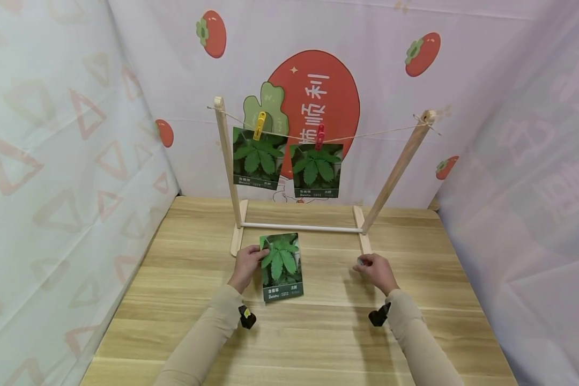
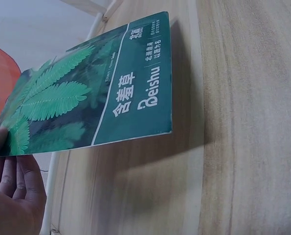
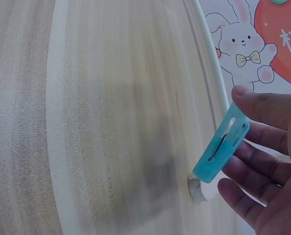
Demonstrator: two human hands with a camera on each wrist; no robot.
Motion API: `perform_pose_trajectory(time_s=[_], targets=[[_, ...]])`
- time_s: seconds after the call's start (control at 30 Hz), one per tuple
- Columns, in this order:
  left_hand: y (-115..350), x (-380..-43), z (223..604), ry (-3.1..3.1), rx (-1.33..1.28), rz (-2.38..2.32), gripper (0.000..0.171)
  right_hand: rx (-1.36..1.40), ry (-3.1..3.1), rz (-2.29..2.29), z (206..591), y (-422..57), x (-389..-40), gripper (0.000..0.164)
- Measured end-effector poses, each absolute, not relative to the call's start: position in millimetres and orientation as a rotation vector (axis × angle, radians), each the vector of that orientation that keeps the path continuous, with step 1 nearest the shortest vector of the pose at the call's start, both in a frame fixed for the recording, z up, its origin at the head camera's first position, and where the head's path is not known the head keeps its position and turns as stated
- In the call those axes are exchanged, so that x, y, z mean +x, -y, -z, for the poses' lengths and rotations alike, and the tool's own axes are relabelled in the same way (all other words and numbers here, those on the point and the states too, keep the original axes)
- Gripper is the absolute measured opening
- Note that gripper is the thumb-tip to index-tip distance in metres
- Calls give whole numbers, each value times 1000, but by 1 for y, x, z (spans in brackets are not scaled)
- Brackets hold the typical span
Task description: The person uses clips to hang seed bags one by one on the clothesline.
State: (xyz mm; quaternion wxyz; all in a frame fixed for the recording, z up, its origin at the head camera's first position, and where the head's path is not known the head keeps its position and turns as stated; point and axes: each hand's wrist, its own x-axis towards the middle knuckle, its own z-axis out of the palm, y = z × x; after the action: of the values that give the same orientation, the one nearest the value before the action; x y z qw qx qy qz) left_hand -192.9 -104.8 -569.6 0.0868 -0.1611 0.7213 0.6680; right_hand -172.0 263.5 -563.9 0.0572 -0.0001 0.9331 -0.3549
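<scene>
My left hand (image 1: pixel 247 265) pinches a green seed packet (image 1: pixel 281 268) by its left edge, thumb on the printed front. In the left wrist view the packet (image 2: pixel 86 93) tilts above the wooden table, its leaf picture and white lettering visible. Over on the right, my right hand (image 1: pixel 376 271) holds a teal plastic clothespin (image 3: pixel 221 147) between thumb and fingers, its metal spring showing. Two similar packets hang from a string on a wooden frame: the left packet (image 1: pixel 259 161) under a yellow clothespin (image 1: pixel 259 126), the right packet (image 1: pixel 316 171) under a red clothespin (image 1: pixel 320 137).
The frame's left post (image 1: pixel 229 166) and right post (image 1: pixel 398 174) stand on wooden feet, joined low down by a white rod (image 1: pixel 301 228). The string (image 1: pixel 381 132) sags between the post tops. Behind is a cloth backdrop (image 1: pixel 183 53) with printed persimmons; fabric also walls both sides.
</scene>
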Motion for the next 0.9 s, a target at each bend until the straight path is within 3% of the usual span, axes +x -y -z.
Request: perform_pose_trajectory(time_s=[0.53, 0.9], targets=[[112, -200, 554, -2121, -523, -2043, 27, -55, -2825, 1183, 535, -257, -177, 41], [117, -203, 546, -2153, -515, -2035, 29, -105, -2903, 1208, 521, -252, -181, 35]])
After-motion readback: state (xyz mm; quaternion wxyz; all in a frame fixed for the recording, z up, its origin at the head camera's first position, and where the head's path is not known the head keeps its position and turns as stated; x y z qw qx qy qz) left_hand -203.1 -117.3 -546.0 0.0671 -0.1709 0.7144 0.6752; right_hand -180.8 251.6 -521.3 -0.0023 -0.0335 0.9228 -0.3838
